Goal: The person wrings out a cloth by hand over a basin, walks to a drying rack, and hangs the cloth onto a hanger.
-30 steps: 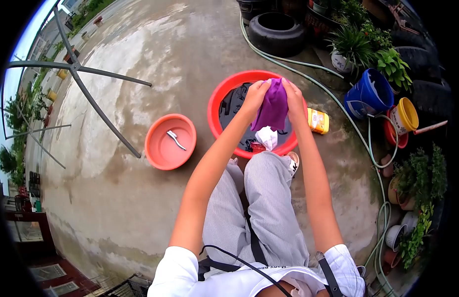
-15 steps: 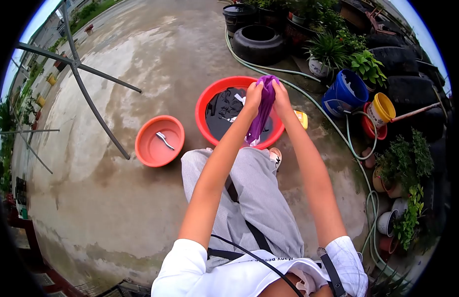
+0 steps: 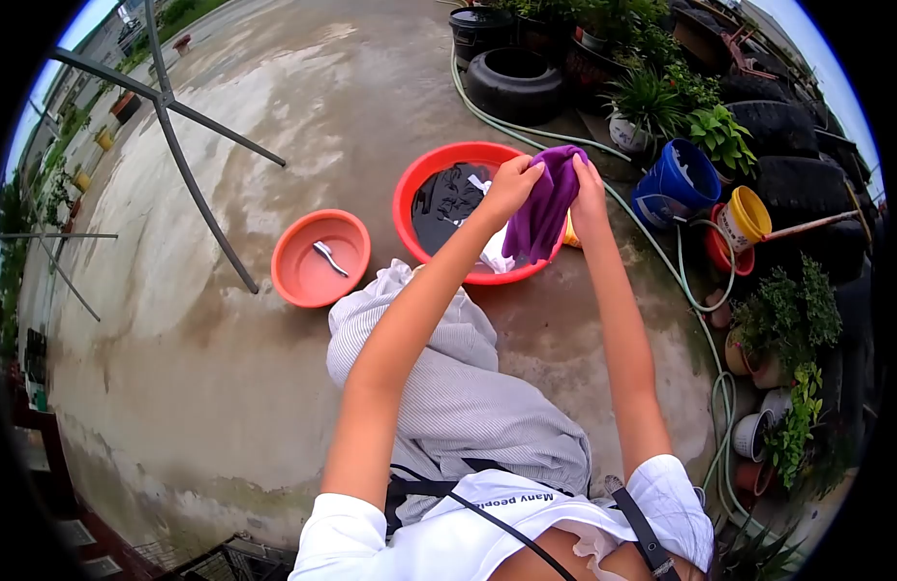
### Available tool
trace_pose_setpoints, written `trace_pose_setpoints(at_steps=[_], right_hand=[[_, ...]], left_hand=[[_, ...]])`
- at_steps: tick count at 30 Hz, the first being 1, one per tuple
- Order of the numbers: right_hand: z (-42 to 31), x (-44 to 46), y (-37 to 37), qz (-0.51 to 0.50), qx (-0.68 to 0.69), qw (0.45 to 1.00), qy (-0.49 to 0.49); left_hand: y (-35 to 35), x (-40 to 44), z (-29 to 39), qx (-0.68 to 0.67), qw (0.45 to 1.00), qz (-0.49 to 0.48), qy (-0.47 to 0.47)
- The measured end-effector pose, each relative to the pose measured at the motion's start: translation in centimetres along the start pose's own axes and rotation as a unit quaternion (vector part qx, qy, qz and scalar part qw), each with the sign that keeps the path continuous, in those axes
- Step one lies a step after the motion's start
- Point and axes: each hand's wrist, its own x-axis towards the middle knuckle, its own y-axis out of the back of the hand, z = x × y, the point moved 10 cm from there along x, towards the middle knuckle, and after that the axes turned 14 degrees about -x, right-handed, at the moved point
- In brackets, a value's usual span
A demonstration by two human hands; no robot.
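Note:
A purple cloth garment (image 3: pixel 545 213) hangs between my two hands, above the right side of a large red basin (image 3: pixel 403 208). My left hand (image 3: pixel 511 186) is closed on its upper left edge. On the upper right edge, my right hand (image 3: pixel 589 194) grips it too. Its exact kind cannot be made out. Dark cloth (image 3: pixel 450 203) lies in the basin, with white cloth (image 3: pixel 495 250) near the front rim, partly behind the purple garment. A yellow container (image 3: pixel 571 232) beside the basin is mostly hidden by my right hand and the garment.
A smaller orange basin (image 3: pixel 291 257) with a white-and-dark brush (image 3: pixel 329 259) in it sits to the left. A metal frame (image 3: pixel 192 174) stands farther left. Along the right run a green hose (image 3: pixel 683 266), a blue bucket (image 3: pixel 673 184), a yellow bucket (image 3: pixel 746 215), potted plants and tires.
The purple garment has been spread wider and shifted right, as my hands moved apart. My knees have swung left, and more white cloth shows at the basin's front.

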Motion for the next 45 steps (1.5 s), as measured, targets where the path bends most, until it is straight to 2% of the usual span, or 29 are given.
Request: trace_pose_setpoints(at_steps=[3,4,7,13,14,18,21,22,30,33,39,41,43,44,45], right_hand=[[-1.1,0.1,-0.4,0.012,0.017,0.999,0.029],[-1.7,0.0,-1.0,0.025,0.04,0.998,0.029],[-3.6,-0.7,-3.2,-0.001,0.071,0.997,0.038],[-3.3,-0.3,-5.0,-0.051,0.1,0.994,0.01],[-3.0,-0.5,-5.7,-0.086,0.101,0.991,0.009],[0.3,-0.2,-6.5,-0.108,0.092,0.99,-0.024],[2.1,-0.7,-6.5,-0.101,0.071,0.99,-0.062],[2.4,-0.5,-6.3,-0.101,0.069,0.99,-0.064],[8.1,0.1,-3.3,-0.061,0.007,0.994,-0.095],[9.0,0.3,-2.7,-0.026,-0.104,0.99,-0.09],[10.3,0.5,-4.3,0.024,-0.204,0.978,-0.035],[11.1,0.1,-6.2,0.004,-0.219,0.976,-0.012],[11.4,0.0,-7.7,-0.002,-0.291,0.957,0.013],[11.5,0.5,-7.1,0.036,-0.293,0.955,0.013],[12.1,1.1,-6.8,0.043,-0.238,0.97,-0.035]], left_hand=[[0.1,-0.5,2.1,0.037,0.999,0.013,-0.009],[0.1,0.0,2.8,0.094,0.995,0.01,-0.03],[-0.2,0.9,3.5,0.077,0.995,0.019,-0.067],[0.7,0.6,5.7,0.113,0.991,0.057,-0.036],[0.8,0.0,6.0,0.138,0.988,0.051,-0.047],[3.7,-1.9,5.0,0.162,0.982,0.101,-0.013],[5.1,-3.0,3.3,0.1,0.986,0.136,-0.007],[5.6,-2.9,2.0,0.095,0.985,0.145,0.021],[9.5,-1.9,-5.3,0.007,0.988,0.151,0.03],[10.7,-1.5,-7.0,0.008,0.989,0.149,0.022],[13.5,-0.8,-7.5,-0.015,0.981,0.192,-0.025],[13.5,-1.0,-8.6,-0.067,0.974,0.218,-0.001],[12.2,-1.4,-10.4,-0.13,0.965,0.227,0.033],[11.7,-1.2,-11.0,-0.155,0.967,0.2,0.035],[11.2,-1.2,-10.5,-0.142,0.97,0.194,0.025]])
